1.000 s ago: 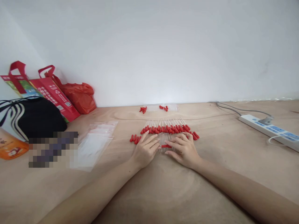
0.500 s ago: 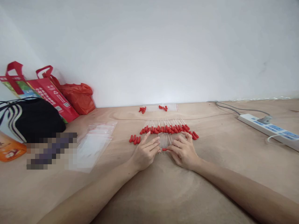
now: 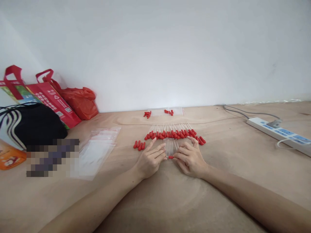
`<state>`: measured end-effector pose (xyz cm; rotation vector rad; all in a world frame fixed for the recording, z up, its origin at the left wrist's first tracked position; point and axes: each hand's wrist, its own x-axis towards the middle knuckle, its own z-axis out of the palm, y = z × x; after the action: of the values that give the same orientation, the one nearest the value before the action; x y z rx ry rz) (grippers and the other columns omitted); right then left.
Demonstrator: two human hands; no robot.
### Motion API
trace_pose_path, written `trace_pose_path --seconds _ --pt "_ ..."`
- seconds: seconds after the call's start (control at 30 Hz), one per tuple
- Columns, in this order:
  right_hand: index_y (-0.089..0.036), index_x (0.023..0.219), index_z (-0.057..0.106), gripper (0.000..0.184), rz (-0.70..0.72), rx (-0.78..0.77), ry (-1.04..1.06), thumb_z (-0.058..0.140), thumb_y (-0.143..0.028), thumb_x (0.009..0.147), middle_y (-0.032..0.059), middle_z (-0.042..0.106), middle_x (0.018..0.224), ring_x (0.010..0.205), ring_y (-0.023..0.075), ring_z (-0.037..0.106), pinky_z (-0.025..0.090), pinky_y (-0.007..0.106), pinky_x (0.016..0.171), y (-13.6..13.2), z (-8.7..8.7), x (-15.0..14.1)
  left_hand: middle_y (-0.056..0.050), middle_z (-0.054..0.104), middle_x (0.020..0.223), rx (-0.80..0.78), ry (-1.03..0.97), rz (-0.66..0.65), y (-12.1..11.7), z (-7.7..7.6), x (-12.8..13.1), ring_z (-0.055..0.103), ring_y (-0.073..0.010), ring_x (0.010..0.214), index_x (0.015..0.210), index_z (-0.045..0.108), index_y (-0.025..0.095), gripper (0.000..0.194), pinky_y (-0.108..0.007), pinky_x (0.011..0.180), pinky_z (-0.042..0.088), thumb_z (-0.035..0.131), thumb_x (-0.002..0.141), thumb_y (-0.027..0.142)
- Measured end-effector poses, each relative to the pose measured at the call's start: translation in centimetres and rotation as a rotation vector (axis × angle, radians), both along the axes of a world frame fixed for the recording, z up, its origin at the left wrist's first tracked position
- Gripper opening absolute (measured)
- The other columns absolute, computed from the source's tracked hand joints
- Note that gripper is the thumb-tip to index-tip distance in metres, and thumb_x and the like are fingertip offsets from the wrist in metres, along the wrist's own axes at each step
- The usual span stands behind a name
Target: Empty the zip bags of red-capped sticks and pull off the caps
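Note:
Between my two hands, low over the table, lies a small red rubber bulb (image 3: 170, 157) with a pale, glassy piece at its left end. The fingertips of my right hand (image 3: 190, 158) pinch the bulb's right side. My left hand (image 3: 151, 160) has its fingers closed at the pale end, which looks like a thin glass dropper tube mostly hidden by the hand. Just behind, bare glass tubes (image 3: 172, 145) lie side by side between the hands. Farther back is a row of glass droppers with red bulbs (image 3: 173, 134), tips toward the wall. Loose red bulbs (image 3: 139, 145) sit left of my left hand.
Clear zip bags (image 3: 97, 155) lie to the left. More red bulbs (image 3: 147, 115) rest by a clear bag (image 3: 178, 111) near the wall. Red bags (image 3: 53, 100) and a black drawstring bag (image 3: 43, 123) stand far left; a power strip (image 3: 279, 131) with cables lies right.
The hands keep almost the same pose, and the red bulb stays between them. The whole view has shifted very slightly.

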<state>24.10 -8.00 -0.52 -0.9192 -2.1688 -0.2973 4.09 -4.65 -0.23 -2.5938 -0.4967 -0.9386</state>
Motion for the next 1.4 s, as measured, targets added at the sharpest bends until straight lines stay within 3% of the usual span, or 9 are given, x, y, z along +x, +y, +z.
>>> trace_pose_path --seconds 0.37,0.73,0.83,0.93,1.03,1.13,1.3,1.4 --pt "-0.022 0.07 0.059 0.013 0.009 -0.002 0.006 0.049 -0.024 0.077 -0.0034 0.056 0.062 0.076 0.013 0.049 0.015 0.046 0.097 -0.1 -0.1 0.1 -0.003 0.069 0.085 -0.012 -0.001 -0.022 -0.3 0.2 0.1 0.057 -0.0175 0.104 0.083 0.059 0.014 0.013 -0.046 0.109 0.019 0.047 0.085 0.012" --pt "-0.019 0.06 0.05 0.015 0.039 0.01 0.025 0.045 -0.022 0.074 -0.0035 0.048 0.057 0.066 0.012 0.046 0.021 0.045 0.093 -0.2 0.1 0.1 -0.003 0.069 0.084 0.03 -0.012 -0.042 -0.3 0.6 0.1 0.059 -0.0179 0.1 0.083 0.059 0.014 0.013 -0.046 0.106 0.025 0.046 0.085 0.012" --pt "-0.019 0.058 0.049 0.018 -0.036 -0.001 0.041 0.045 -0.022 0.075 -0.003 0.049 0.056 0.065 0.0123 0.046 0.023 0.043 0.091 -0.1 0.0 1.5 -0.004 0.069 0.083 0.026 -0.055 0.007 0.1 0.8 -1.2 0.06 -0.0183 0.098 0.08 0.058 0.014 0.016 -0.044 0.102 0.032 0.044 0.085 0.01" --pt "-0.02 0.068 0.055 0.016 -0.155 -0.072 0.125 0.047 -0.026 0.08 -0.0016 0.056 0.064 0.068 0.0129 0.05 0.025 0.041 0.089 0.3 -0.3 3.0 -0.004 0.068 0.083 0.016 -0.103 0.077 0.3 0.8 -2.1 0.061 -0.0187 0.093 0.08 0.059 0.015 0.015 -0.04 0.093 0.041 0.045 0.085 0.013" --pt "-0.021 0.081 0.057 0.016 -0.171 -0.109 0.213 0.044 -0.029 0.085 0.0016 0.062 0.077 0.075 0.0141 0.054 0.031 0.036 0.083 0.8 -0.6 3.6 -0.004 0.064 0.078 -0.045 -0.099 0.137 0.4 0.6 -2.1 0.06 -0.0155 0.076 0.08 0.06 0.016 0.016 -0.03 0.073 0.048 0.046 0.086 0.02" --pt "-0.022 0.088 0.058 0.018 -0.189 -0.11 0.29 0.042 -0.03 0.086 0.0027 0.063 0.08 0.075 0.0144 0.056 0.035 0.033 0.076 1.5 -0.7 4.1 -0.004 0.055 0.072 -0.143 -0.094 0.235 0.7 0.2 -1.8 0.053 -0.0117 0.061 0.086 0.061 0.014 0.024 -0.022 0.057 0.045 0.039 0.089 0.024" --pt "-0.021 0.096 0.06 0.024 -0.328 -0.14 0.405 0.043 -0.032 0.083 0.0057 0.062 0.083 0.072 0.0154 0.056 0.041 0.03 0.067 2.8 -0.1 6.9 -0.008 0.05 0.085 -0.274 -0.106 0.318 1.5 -0.6 -2.0 0.052 -0.013 0.072 0.112 0.052 0.009 0.032 -0.024 0.068 0.047 0.034 0.084 0.012" --pt "-0.02 0.096 0.061 0.028 -0.494 -0.262 0.466 0.045 -0.034 0.079 0.0055 0.062 0.083 0.066 0.0146 0.055 0.041 0.027 0.056 3.4 0.1 9.2 -0.01 0.049 0.089 -0.285 -0.105 0.328 1.7 -1.0 -2.1 0.052 -0.0153 0.079 0.118 0.048 0.007 0.043 -0.027 0.072 0.048 0.034 0.077 0.004"
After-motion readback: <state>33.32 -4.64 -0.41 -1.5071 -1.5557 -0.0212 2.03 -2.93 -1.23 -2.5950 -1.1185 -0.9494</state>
